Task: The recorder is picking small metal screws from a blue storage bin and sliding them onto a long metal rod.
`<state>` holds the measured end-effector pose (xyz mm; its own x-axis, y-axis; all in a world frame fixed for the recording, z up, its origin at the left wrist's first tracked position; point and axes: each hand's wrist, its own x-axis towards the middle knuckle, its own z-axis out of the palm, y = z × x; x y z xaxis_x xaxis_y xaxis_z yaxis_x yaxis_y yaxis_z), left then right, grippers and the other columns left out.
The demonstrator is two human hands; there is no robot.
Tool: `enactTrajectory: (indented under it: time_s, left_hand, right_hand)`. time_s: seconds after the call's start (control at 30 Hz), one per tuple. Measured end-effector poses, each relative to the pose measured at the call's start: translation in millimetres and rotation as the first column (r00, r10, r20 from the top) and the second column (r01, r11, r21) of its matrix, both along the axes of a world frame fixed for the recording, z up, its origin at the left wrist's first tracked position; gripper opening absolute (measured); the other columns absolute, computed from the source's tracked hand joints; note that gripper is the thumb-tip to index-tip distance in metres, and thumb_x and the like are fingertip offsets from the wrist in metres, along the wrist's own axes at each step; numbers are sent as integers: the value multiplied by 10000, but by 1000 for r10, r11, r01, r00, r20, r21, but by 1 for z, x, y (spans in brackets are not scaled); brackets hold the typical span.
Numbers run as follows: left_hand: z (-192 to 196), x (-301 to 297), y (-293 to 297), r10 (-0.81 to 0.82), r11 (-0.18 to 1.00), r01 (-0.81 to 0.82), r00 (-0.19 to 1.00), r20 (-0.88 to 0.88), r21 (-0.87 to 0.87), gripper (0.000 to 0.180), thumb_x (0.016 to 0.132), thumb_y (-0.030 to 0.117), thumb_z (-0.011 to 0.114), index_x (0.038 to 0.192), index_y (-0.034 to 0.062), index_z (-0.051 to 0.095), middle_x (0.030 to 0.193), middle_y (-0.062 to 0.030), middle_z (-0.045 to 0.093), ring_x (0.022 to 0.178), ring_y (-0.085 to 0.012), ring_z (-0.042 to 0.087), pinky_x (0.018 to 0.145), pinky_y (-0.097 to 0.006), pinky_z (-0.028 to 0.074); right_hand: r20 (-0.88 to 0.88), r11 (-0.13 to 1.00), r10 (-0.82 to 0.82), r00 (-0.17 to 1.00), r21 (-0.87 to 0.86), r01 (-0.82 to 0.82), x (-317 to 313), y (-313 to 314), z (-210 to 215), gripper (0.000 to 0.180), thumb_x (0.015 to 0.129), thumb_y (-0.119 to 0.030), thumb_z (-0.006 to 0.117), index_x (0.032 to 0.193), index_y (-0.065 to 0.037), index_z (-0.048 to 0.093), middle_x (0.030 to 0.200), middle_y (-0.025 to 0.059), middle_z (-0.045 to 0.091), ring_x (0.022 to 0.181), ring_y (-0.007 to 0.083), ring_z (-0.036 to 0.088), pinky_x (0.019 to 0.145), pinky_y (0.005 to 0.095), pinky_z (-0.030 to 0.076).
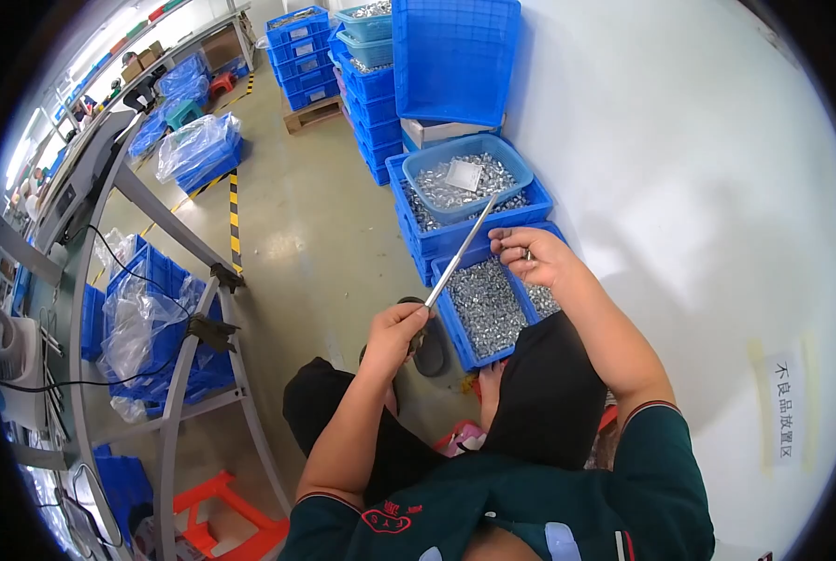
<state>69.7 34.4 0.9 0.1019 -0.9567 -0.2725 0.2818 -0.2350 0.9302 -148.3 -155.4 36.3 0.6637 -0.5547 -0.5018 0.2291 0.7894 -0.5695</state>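
My left hand (399, 332) is closed around the lower end of a slim silvery metal rod (462, 251). The rod slants up and to the right, and its far tip overlaps a light blue basket (424, 199) of small shiny metal parts with a white slip on top. Just right of the rod is my right hand (541, 260), its fingers curled together. A small metallic glint shows at those fingers, too small to make out. Below both hands lies a blue crate (451, 327) filled with small silvery metal parts (485, 304), beside another batch partly hidden by my knee.
The light blue basket rests in a larger blue crate (413, 234). Stacked blue crates (371, 117) stand behind, along the white wall (670, 122). To the left is a metal-framed workbench (170, 229) with plastic-covered blue bins (147, 327) below and a red stool (217, 496).
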Motion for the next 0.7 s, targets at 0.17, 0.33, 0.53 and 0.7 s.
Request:
enactTrajectory:
  time_s: [0.17, 0.33, 0.53, 0.7]
  left_hand:
    - [2, -1, 3, -26, 999, 25, 999, 33, 23, 229, 872, 200, 540, 902, -18, 604, 545, 22, 441, 391, -46, 346, 350, -204, 243]
    - [6, -1, 5, -52, 998, 51, 998, 20, 28, 225, 866, 207, 550, 906, -6, 612, 563, 13, 463, 397, -46, 349, 353, -204, 238]
    - [0, -1, 6, -94, 995, 93, 995, 32, 34, 213, 855, 213, 565, 902, 17, 630, 546, 25, 462, 392, -47, 344, 359, -204, 235]
    - [-3, -5, 8, -121, 991, 117, 990, 69, 64, 221, 858, 219, 565, 911, 14, 630, 524, 32, 449, 382, -45, 341, 360, -205, 232]
  right_hand:
    - [81, 999, -41, 996, -13, 43, -4, -3, 3, 208, 799, 21, 513, 1007, 9, 513, 878, 91, 553, 518, 52, 427, 326, 148, 285]
    - [82, 975, -215, 973, -35, 219, -5, -3, 5, 174, 834, -39, 530, 1006, -17, 531, 898, 87, 573, 533, 50, 453, 349, 162, 301]
    - [102, 962, -270, 957, -4, 272, -8, -7, 2, 169, 903, -137, 471, 1011, -22, 530, 937, 85, 576, 522, 54, 436, 351, 171, 289]
    - [117, 951, -304, 945, -16, 308, -5, -6, 6, 181, 903, -126, 454, 1029, -18, 526, 978, 96, 578, 496, 55, 407, 347, 173, 281]
